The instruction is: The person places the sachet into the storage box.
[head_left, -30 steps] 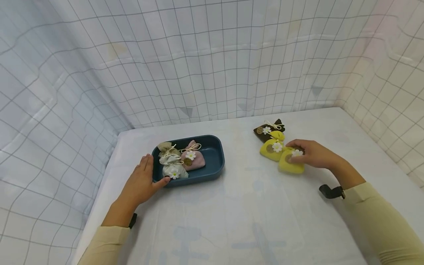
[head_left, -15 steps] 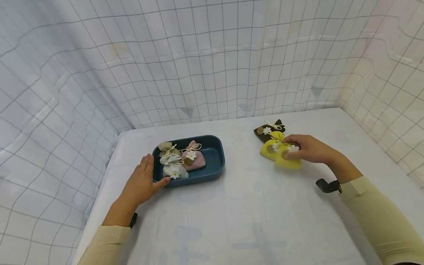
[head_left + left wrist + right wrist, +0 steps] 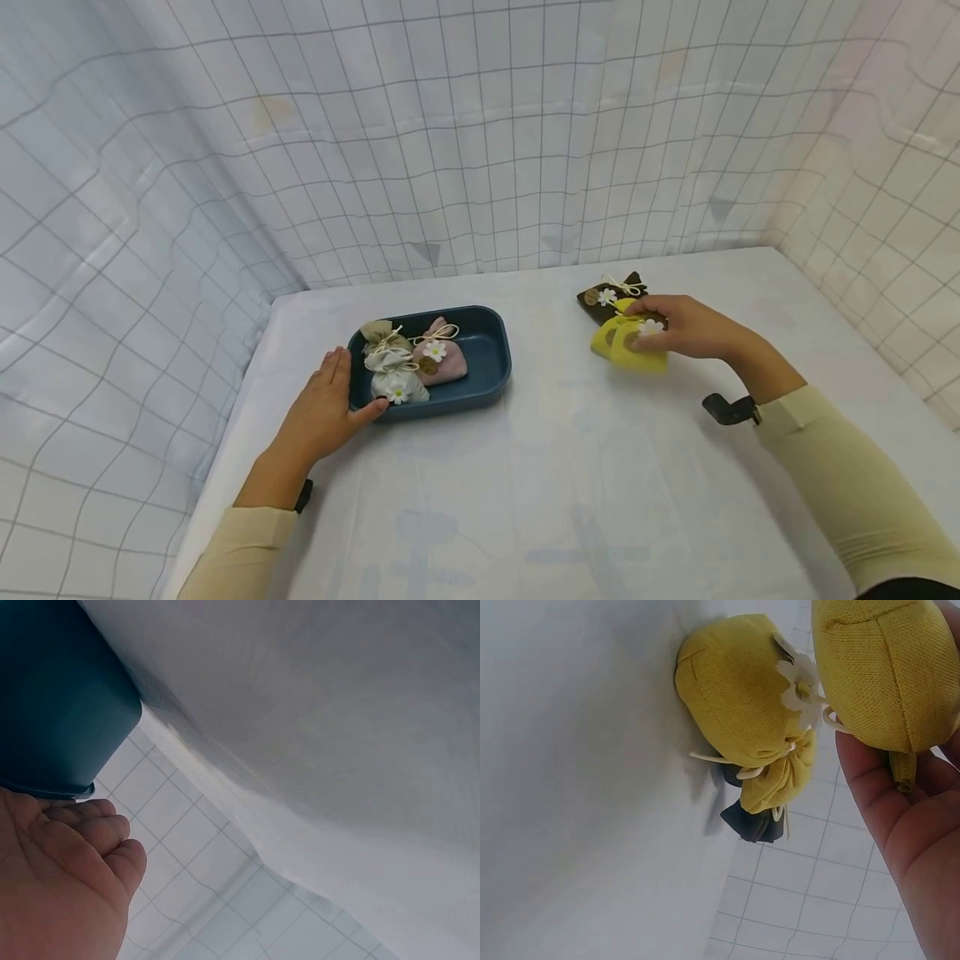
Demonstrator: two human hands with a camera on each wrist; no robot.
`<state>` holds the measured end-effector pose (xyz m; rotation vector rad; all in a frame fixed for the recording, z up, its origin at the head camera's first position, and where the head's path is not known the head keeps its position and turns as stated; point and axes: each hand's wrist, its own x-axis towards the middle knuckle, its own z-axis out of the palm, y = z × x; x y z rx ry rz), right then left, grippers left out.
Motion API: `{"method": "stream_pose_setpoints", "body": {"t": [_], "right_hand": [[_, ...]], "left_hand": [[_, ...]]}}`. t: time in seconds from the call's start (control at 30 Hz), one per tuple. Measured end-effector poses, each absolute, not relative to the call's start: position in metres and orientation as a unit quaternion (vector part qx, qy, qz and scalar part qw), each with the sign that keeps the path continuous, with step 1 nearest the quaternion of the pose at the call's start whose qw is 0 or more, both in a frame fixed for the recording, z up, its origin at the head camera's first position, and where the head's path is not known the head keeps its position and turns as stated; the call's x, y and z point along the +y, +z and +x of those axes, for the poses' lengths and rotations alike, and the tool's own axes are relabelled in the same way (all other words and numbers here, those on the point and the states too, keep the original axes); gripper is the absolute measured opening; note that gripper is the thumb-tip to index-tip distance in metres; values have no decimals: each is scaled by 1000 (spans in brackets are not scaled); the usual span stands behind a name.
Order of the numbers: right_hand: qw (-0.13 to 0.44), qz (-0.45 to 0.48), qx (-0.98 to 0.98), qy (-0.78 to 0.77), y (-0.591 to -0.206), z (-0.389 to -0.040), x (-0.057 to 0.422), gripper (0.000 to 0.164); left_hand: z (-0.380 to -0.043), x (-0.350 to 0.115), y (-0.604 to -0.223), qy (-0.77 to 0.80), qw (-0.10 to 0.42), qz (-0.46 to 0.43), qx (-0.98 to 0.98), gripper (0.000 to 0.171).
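Note:
In the head view my left hand [image 3: 318, 412] rests against the left end of a dark blue tray [image 3: 487, 367], fingers straight along its side and thumb at the front rim. My right hand [image 3: 690, 325] pinches a yellow drawstring pouch [image 3: 637, 357] with a white flower on it. The right wrist view has this pouch held up off the cloth. Just left of it lies a second yellow pouch [image 3: 731, 690], partly covered in the head view. Behind both is a dark brown pouch [image 3: 594, 308] with a flower and a cream cord.
Inside the tray's left and middle parts lie a beige pouch [image 3: 375, 333], a pale grey pouch [image 3: 397, 385] and a pink pouch [image 3: 446, 365]. A white cloth [image 3: 525, 483] covers the table. Grid-patterned curtains [image 3: 480, 150] hang behind and at both sides.
My right hand has moved left and slightly back with the yellow pouch, which now overlaps the second yellow pouch more. The left hand has stayed at the tray.

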<state>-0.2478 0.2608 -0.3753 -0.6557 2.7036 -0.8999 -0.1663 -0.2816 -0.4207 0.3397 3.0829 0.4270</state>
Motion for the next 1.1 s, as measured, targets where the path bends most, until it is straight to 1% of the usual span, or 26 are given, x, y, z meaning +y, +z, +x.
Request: {"method": "stream_pose_setpoints", "body": {"t": [0.1,0.33,0.47,0.6,0.77,1.1], "right_hand": [[111,-229,916,-309,-374,-250,257,56],[111,-244,914,-305,-370,-263,238,52],[120,-249,909,-311,-366,-270,224,54],[129,-272,900,-316,-364,-277,210,55],[139,-306,885,-323,-363,-284,192,50],[132,-357,877,-295,-347,-291,157,50]], "left_hand": [[-166,-282,-422,136,7,108,985,109],[-163,-286,-422,137,12,104,985,111],[-163,-289,-424,137,10,105,985,111],[-163,-289,-425,139,9,106,985,111],[-162,-288,-425,137,9,105,985,110],[-166,-281,-421,138,5,106,985,108]]}}
